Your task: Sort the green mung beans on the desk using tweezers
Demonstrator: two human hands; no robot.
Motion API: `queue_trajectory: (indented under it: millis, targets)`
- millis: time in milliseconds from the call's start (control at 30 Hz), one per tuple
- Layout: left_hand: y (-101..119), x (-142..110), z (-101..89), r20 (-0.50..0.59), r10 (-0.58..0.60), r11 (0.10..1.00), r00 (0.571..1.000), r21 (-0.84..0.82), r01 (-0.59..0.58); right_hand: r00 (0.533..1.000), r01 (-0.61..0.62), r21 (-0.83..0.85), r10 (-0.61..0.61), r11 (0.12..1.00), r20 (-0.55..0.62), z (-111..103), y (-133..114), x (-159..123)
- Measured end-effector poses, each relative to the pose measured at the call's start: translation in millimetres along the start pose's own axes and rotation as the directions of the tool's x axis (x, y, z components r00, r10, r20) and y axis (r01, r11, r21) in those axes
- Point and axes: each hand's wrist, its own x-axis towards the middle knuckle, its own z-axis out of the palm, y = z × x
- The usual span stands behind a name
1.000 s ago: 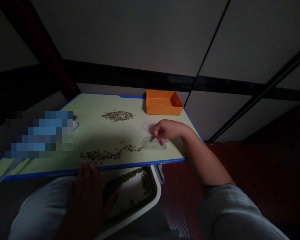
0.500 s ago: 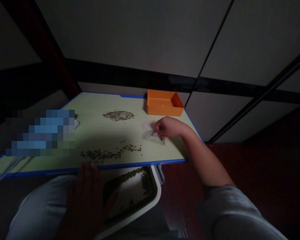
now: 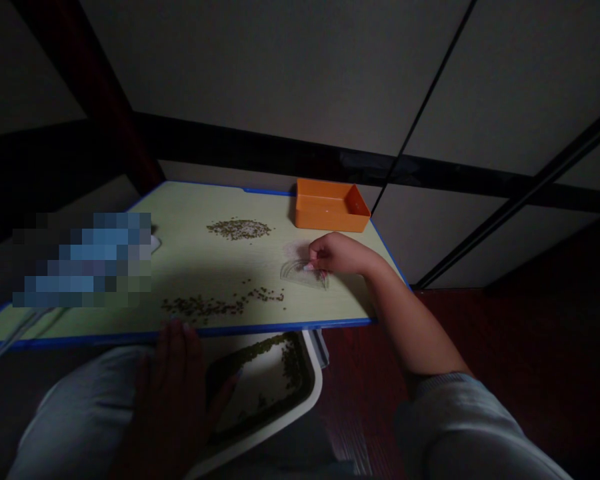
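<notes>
The worktop (image 3: 253,260) is pale yellow, edged blue; the box (image 3: 323,220) is orange. The protractor (image 3: 300,275) is colourless; the floor (image 3: 360,373), dark red.

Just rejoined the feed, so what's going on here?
The right hand pinches a clear protractor on the right side of a pale yellow table, beside a pale patch. The left hand has its fingertips at the near edge, by scattered dark grains. A green and white mound lies farther back, left of an orange box. Below the near edge is a white-rimmed tray with greenish grains.

No readable text or numbers
</notes>
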Motion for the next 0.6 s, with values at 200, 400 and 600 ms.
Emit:
queue_trajectory:
  millis: [200, 400, 600]
  targets:
    - [1.6, -0.1, 0.6, -0.009, -0.008, 1.000, 1.000, 0.001, 0.008, 0.989, -0.007, 0.121, -0.011, 0.993, 0.149, 3.4, -4.7, -0.4]
    - [2.0, -0.2, -2.1, 0.018, -0.003, 1.000, 1.000, -0.004, 0.003, 0.981, 0.006, 0.142, -0.033, 0.990, 0.192, 2.4, -3.0, -1.4]
    - [1.4, 0.1, -0.6, 0.024, -0.015, 1.000, 1.000, -0.002, 0.015, 0.966, -0.013, 0.157, -0.028, 0.988, 0.257, 1.5, -2.6, -2.5]
